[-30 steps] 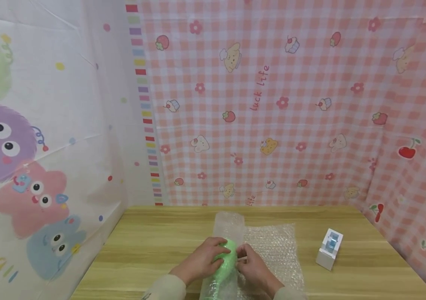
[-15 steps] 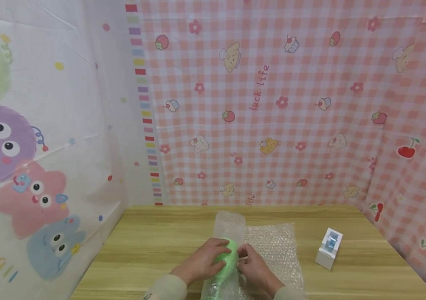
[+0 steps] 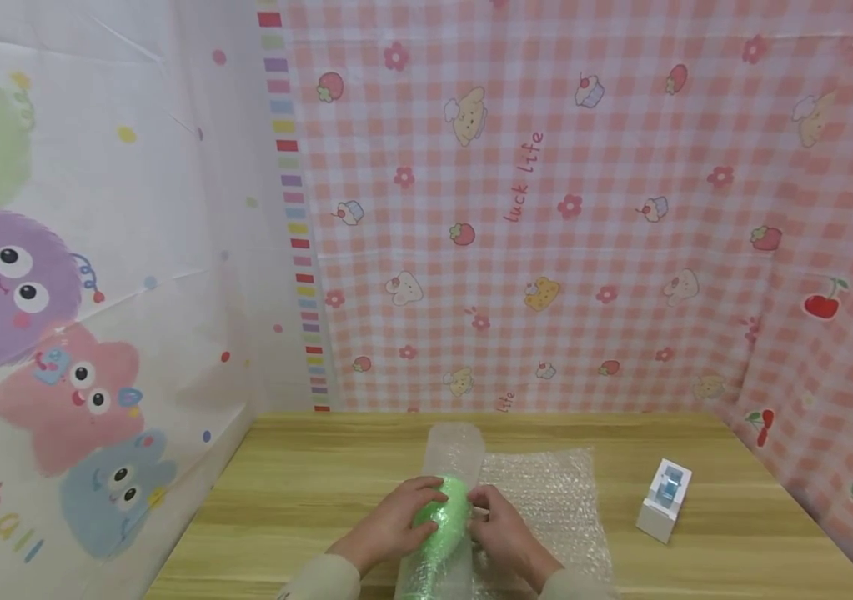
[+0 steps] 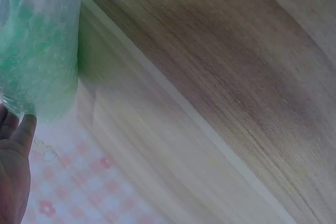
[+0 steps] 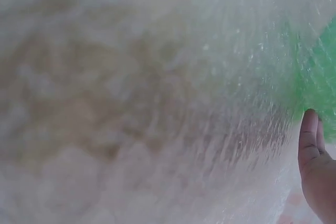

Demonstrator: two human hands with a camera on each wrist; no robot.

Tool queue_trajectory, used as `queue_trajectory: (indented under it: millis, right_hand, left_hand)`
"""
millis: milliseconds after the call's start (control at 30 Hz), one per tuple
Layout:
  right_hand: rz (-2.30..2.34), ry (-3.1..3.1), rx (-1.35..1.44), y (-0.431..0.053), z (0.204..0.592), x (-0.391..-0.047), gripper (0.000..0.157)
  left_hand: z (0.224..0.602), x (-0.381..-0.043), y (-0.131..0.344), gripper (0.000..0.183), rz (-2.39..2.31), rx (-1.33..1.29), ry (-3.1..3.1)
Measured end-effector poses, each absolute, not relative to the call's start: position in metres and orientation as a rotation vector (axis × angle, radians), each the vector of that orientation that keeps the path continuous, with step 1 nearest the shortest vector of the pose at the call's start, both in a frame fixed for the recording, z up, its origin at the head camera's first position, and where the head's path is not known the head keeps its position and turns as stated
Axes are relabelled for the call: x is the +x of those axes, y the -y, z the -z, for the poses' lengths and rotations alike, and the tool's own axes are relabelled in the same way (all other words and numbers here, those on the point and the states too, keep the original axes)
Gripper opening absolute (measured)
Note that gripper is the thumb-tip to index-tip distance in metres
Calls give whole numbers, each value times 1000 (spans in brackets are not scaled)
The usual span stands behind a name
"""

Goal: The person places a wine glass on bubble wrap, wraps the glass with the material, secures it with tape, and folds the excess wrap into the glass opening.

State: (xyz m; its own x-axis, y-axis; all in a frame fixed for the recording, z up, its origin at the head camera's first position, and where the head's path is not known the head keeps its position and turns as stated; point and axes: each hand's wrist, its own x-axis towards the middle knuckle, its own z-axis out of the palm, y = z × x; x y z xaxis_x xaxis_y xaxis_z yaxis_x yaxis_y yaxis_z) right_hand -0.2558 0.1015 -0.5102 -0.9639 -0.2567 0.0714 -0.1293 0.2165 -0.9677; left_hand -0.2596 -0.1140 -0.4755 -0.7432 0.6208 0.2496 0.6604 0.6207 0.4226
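Note:
A green, rounded thing (image 3: 450,517), narrowing toward the near edge, lies rolled in clear bubble wrap (image 3: 454,450). Its kind is blurred by the layers. My left hand (image 3: 393,521) lies over its left side, fingers curved round the bundle. On the opposite side, my right hand (image 3: 503,527) has its fingers bent and pinches the wrap along the roll. The left wrist view shows fingers (image 4: 23,132) against the end of the wrapped green bundle (image 4: 39,61). In the right wrist view, fingertips (image 5: 310,116) press at the wrap beside the green.
A flat stretch of bubble wrap (image 3: 546,492) spreads on the wooden table (image 3: 306,467) right of the roll. Farther right stands a small white tape dispenser (image 3: 664,500) with a blue roll. Printed cloths hang behind the table (image 3: 516,250) and on both sides.
Both hands and the wrapped green bundle have shifted slightly left across the table. The hold of each hand looks the same. The head view has turned a little.

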Motion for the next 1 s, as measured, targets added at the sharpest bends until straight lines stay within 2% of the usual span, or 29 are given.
queue_trajectory:
  millis: [433, 767, 1000]
  right_hand:
    - [1956, -2212, -357, -103, 514, -260, 40]
    - [1882, -2183, -331, -111, 512, -257, 53]
    - [1819, -2250, -325, -112, 511, -257, 50]
  left_hand:
    - [472, -257, 112, 35, 773, -1081, 2754]
    - [473, -259, 107, 34, 676, -1100, 2774]
    - [471, -258, 106, 34, 620, -1104, 2789]
